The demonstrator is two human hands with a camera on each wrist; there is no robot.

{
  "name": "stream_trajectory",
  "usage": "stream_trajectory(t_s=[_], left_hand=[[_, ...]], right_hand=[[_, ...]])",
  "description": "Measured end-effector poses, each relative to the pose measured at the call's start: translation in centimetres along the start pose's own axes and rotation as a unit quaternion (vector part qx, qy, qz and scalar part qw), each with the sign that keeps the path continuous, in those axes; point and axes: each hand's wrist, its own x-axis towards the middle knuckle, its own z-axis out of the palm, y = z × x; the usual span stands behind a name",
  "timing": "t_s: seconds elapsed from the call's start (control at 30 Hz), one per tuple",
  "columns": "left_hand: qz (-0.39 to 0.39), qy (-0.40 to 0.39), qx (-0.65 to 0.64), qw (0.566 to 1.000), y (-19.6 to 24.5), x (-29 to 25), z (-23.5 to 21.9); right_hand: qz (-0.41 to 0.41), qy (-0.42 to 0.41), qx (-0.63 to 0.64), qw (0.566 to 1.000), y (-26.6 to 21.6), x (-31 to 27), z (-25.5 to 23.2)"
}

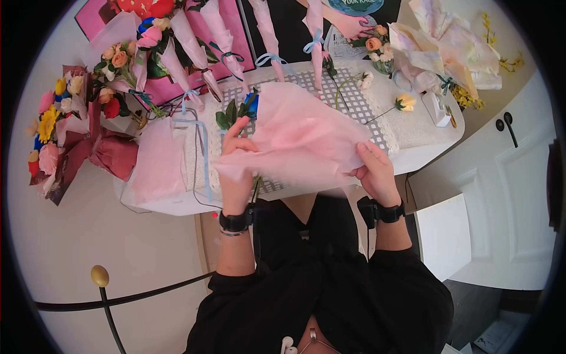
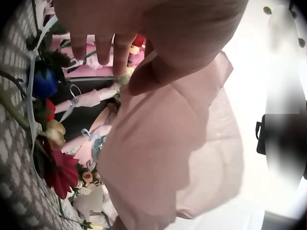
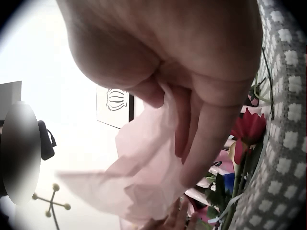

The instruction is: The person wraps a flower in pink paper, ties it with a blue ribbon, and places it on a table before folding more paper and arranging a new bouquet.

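A sheet of thin pink wrapping paper (image 1: 306, 127) stretches between both hands above the table. My left hand (image 1: 236, 177) holds its left edge, the thumb lying against the paper in the left wrist view. The right hand (image 1: 377, 170) pinches the opposite edge between thumb and fingers; gathered paper (image 3: 153, 158) hangs from that pinch. Just beyond the left fingertips, a blue flower (image 1: 252, 105) with green leaves (image 1: 227, 116) shows past the paper, which covers part of it. The left wrist view shows a red flower (image 2: 62, 172) low by the patterned cloth.
Pink-wrapped flowers with blue ribbons line the table's back. A dark red bouquet (image 1: 97, 144) stands at left, beside flat pink sheets (image 1: 159, 159). Toward the right lie a yellow rose (image 1: 405, 102) and a white box (image 1: 437, 110). A pale-wrapped bouquet (image 1: 442, 47) stands behind them.
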Motion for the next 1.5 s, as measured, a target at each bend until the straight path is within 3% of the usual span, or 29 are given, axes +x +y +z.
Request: stream_trajectory(t_s=[0.07,0.13,0.2,0.3,0.33,0.4,0.43,0.5,0.6,0.67,0.8,0.9,0.97,1.1,1.17,1.3,1.37,1.5], left_hand=[[-0.063,-0.09,-0.068,0.992,-1.1,0.7,-1.7],[-0.077,-0.134,-0.04,0.987,-1.0,1.0,-2.8],[-0.074,-0.237,0.07,0.966,0.0,1.7,-3.2],[-0.059,-0.25,0.124,0.959,0.5,2.3,-4.1],[-0.059,-0.25,0.124,0.958,0.7,2.7,-4.7],[-0.036,-0.13,0.221,0.966,1.8,3.3,-5.9],[-0.037,-0.131,0.221,0.966,2.7,3.3,-6.1],[-0.053,-0.02,0.271,0.961,6.1,3.7,-6.1],[-0.022,-0.064,0.263,0.962,10.1,3.3,-2.4],[0.054,-0.146,0.29,0.944,9.9,3.0,0.0],[0.105,-0.169,0.342,0.918,7.3,2.2,3.0],[0.081,-0.159,0.283,0.942,6.4,2.0,3.9],[0.0,-0.181,0.228,0.957,6.3,1.8,3.9],[-0.048,-0.178,0.122,0.975,5.9,2.0,3.9],[-0.109,-0.149,0.05,0.981,5.7,2.3,4.1],[-0.072,-0.128,0.092,0.985,6.5,2.6,4.3],[-0.137,-0.141,0.08,0.977,7.0,2.5,4.2],[-0.187,-0.135,0.065,0.971,6.5,2.3,4.3]], right_hand=[[-0.002,0.034,0.038,0.999,0.7,0.3,-1.0],[-0.015,0.082,0.03,0.996,1.6,0.6,-1.9],[-0.027,0.107,0.062,0.992,1.2,0.8,-0.7],[-0.061,0.154,0.074,0.983,1.8,1.5,-1.5],[-0.081,0.177,0.055,0.979,2.1,1.6,-2.0],[-0.081,0.188,0.041,0.978,1.3,1.4,-0.6],[-0.08,0.197,0.027,0.977,1.0,1.1,0.0],[-0.086,0.191,0.003,0.978,1.1,0.9,0.2],[-0.084,0.173,-0.078,0.978,1.8,1.0,-0.6],[-0.078,0.162,-0.134,0.975,2.1,1.1,-0.6],[-0.114,0.157,-0.108,0.975,1.9,0.9,1.0],[-0.134,0.155,-0.093,0.974,1.7,0.4,0.5],[-0.133,0.146,-0.102,0.975,1.6,0.1,0.2],[-0.141,0.145,-0.118,0.972,1.2,0.2,0.8],[-0.144,0.149,-0.111,0.972,1.4,0.4,0.9],[-0.168,0.124,-0.147,0.967,2.0,0.4,0.5],[-0.179,0.124,-0.166,0.962,1.9,0.3,0.5],[-0.199,0.13,-0.225,0.945,1.9,0.0,0.4]])
